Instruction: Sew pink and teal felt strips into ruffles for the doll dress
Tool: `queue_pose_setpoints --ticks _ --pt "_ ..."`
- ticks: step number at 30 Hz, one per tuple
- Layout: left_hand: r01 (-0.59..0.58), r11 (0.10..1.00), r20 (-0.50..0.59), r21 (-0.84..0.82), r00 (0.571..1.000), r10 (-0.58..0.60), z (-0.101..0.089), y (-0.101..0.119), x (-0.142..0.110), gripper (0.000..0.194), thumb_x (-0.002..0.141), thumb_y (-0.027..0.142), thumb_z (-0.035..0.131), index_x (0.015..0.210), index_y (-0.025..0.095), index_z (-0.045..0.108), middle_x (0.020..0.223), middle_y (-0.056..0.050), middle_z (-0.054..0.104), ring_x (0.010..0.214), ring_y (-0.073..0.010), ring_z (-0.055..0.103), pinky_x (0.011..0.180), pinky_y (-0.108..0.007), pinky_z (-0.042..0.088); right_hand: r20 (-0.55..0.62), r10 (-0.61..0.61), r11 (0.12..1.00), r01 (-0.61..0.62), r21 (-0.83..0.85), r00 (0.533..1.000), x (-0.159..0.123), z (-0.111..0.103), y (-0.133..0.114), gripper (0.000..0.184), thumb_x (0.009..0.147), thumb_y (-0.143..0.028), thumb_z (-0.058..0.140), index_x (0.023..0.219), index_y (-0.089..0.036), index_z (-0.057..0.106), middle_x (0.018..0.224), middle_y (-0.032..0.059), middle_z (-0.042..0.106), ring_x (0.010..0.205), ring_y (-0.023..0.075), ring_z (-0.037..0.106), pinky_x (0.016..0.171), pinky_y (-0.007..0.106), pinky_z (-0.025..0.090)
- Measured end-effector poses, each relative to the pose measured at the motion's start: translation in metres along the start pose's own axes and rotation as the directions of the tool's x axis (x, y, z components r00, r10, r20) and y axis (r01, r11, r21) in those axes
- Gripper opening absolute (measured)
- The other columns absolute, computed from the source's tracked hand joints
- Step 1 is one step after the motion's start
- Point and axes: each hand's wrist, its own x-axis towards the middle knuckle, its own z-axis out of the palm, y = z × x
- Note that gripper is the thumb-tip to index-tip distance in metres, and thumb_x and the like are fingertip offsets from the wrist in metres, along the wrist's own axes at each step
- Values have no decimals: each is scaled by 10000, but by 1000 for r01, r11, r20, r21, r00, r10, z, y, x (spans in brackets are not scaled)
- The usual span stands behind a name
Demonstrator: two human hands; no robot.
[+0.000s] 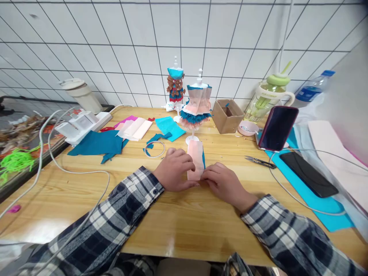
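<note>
strip [195,155]: pale pink, teal showing along its right edge; at mid-surface [172,222], between the hands. far end reaches the foot of the near dress form [198,103]; cannot tell whether they touch.

left hand [176,169]: fingers bent over the strip's left side, thumb along its near edge. contact seen; cannot tell whether the grip is clenched on it.

right hand [223,184]: grip grasping the strip's near right corner, thumb and fingertips pinched together.

near form: pink bodice, teal and pink ruffles below. far form [175,82], behind it to the left: blue top, brown bows.

left of the strip: hoop [155,157] near the left hand, teal scraps [162,136] beside it, blue sheet [171,128] farther off. farther left: pink sheets [138,128], then teal sheet [96,143] in front of the power strip [83,128].

right: box [225,122] and dish [247,133] on the far side; snips [260,162] lying beyond the right hand; one phone [277,128] propped up, another [309,173] flat on blue paper [327,212].
</note>
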Motion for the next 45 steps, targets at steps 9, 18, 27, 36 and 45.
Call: queue_pose_setpoints --ticks 9,18,27,36,45 --pt "-63 993 182 101 982 43 11 13 4 190 832 353 572 748 191 628 777 -46 657 822 -216 510 733 -413 254 122 147 989 -148 2 982 2 -9 1 222 796 -121 588 988 -229 614 927 1 672 839 178 555 724 293 399" --pt "-18 994 180 107 984 -1 12 14 0 232 874 342 529 744 195 653 759 -38 668 806 -208 525 754 -429 247 180 181 980 -163 -111 967 5 -11 -3 158 887 -275 565 974 -271 696 916 4 692 850 171 594 705 284 386" --pt "53 998 192 38 980 -59 8 12 0 220 871 311 522 775 200 685 747 -38 677 805 -207 558 812 -439 257 153 254 962 -266 65 955 6 -8 2 155 865 -315 621 956 -303 746 862 -2 710 807 161 612 700 273 406" --pt "207 974 203 -98 962 -184 11 9 0 127 808 273 560 784 205 664 766 -10 678 822 -200 574 918 -492 225 170 379 893 -408 193 910 8 -7 1 83 795 -258 657 869 -248 694 726 -41 680 623 114 547 560 227 341" --pt "205 979 202 4 958 -202 17 3 0 154 810 301 571 731 186 636 820 -22 624 845 -213 555 929 -535 219 196 401 888 -432 157 895 14 -9 6 62 782 -238 653 813 -236 707 709 -32 670 631 112 552 552 224 326"
